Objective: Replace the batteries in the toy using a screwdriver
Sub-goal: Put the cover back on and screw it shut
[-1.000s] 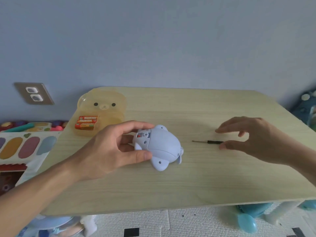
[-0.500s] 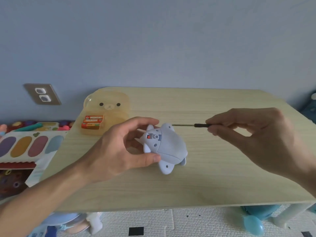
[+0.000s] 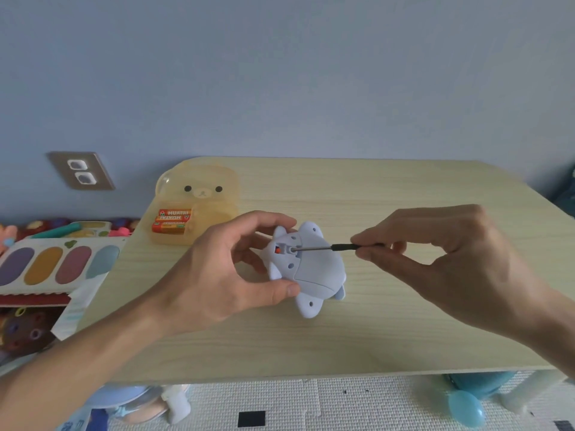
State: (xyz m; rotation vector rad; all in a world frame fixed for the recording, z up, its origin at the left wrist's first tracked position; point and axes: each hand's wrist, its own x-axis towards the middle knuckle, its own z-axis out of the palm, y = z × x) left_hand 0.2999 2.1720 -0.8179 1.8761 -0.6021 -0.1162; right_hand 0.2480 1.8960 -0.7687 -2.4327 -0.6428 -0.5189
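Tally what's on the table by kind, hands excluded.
Toy: 1
Screwdriver: 1
Bear case: 1
Batteries: 3 visible
Total: 6

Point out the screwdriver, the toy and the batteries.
screwdriver [image 3: 314, 248], head view, on its metal shaft.
toy [image 3: 317, 269], head view, on its pale blue body.
batteries [image 3: 172, 220], head view, on the orange labels.

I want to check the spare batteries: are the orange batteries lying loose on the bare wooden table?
No, the orange batteries lie inside the translucent yellow bear-face container, which stands on the light wooden table.
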